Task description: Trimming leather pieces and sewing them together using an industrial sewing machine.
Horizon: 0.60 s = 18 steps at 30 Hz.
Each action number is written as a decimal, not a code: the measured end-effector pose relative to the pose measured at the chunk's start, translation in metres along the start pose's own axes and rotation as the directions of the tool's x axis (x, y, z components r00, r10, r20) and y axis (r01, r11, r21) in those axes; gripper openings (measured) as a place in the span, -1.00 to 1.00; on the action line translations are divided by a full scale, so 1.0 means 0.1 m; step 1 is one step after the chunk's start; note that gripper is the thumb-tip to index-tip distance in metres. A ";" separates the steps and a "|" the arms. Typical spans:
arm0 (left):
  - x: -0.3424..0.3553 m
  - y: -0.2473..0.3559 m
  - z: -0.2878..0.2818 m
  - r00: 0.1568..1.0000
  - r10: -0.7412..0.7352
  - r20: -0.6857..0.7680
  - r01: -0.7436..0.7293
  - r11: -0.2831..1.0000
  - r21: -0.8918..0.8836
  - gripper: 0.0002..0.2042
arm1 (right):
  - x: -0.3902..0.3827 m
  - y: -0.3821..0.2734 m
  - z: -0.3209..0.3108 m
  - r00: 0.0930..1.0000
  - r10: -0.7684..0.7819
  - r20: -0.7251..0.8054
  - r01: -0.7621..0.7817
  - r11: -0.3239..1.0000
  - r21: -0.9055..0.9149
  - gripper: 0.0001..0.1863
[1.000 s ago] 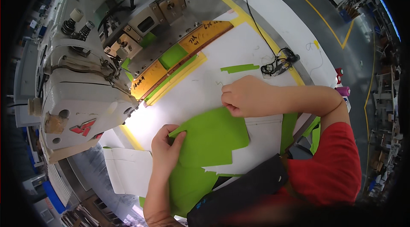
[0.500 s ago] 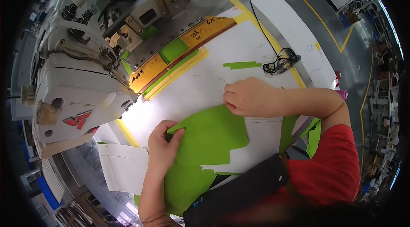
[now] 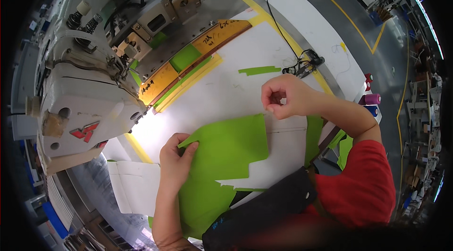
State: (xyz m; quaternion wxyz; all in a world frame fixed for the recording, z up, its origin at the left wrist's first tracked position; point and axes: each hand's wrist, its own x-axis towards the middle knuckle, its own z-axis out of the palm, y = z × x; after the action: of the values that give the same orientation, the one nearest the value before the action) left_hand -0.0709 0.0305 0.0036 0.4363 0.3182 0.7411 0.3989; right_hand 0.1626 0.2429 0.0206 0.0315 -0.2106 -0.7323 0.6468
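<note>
A green cut fabric piece [image 3: 231,145] with a stepped lower right edge lies on the white work surface in front of me. My left hand [image 3: 177,159] is closed on its left edge, thumb on top and fingers beneath. Past the piece's upper right corner, my right hand [image 3: 288,97] hovers with curled fingers, thumb and fingertips pinched together. Anything between those tips is too small to make out. More green fabric [image 3: 203,208] lies under and nearer than the held piece, partly covered by my left forearm.
A sewing machine head [image 3: 89,104] stands at left, beside an orange clamp bar [image 3: 207,41] with green fabric at it. A green strip [image 3: 259,70], a black thread snips-like tool with tangled cord [image 3: 306,64], a white panel [image 3: 134,187] and thread spools [image 3: 372,99] lie around.
My right hand has moved right and slightly away from me, off the fabric's upper right corner, and its fingers have turned into a rounded pinch. My left hand keeps its hold on the fabric.
</note>
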 end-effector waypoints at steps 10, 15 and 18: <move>0.01 -0.04 0.01 0.997 0.076 -0.014 -0.076 0.997 -0.024 -0.89 | -0.31 -0.07 -0.18 0.962 -0.176 0.207 0.020 0.805 0.593 -0.88; -0.02 -0.09 -0.01 0.998 0.065 -0.017 -0.066 0.995 -0.076 -0.88 | -0.29 -0.19 -0.06 0.807 -0.074 0.586 0.175 0.977 -0.118 -0.89; -0.02 -0.07 0.01 0.998 0.056 -0.004 -0.057 0.992 -0.111 -0.88 | -0.17 -0.13 0.08 0.991 -0.126 -0.038 0.071 0.756 -0.650 -0.91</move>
State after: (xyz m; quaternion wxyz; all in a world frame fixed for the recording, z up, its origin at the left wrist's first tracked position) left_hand -0.0699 0.0255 -0.0024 0.4414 0.3141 0.7088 0.4518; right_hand 0.1723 0.2287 0.0362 0.0198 -0.1952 -0.9187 0.3428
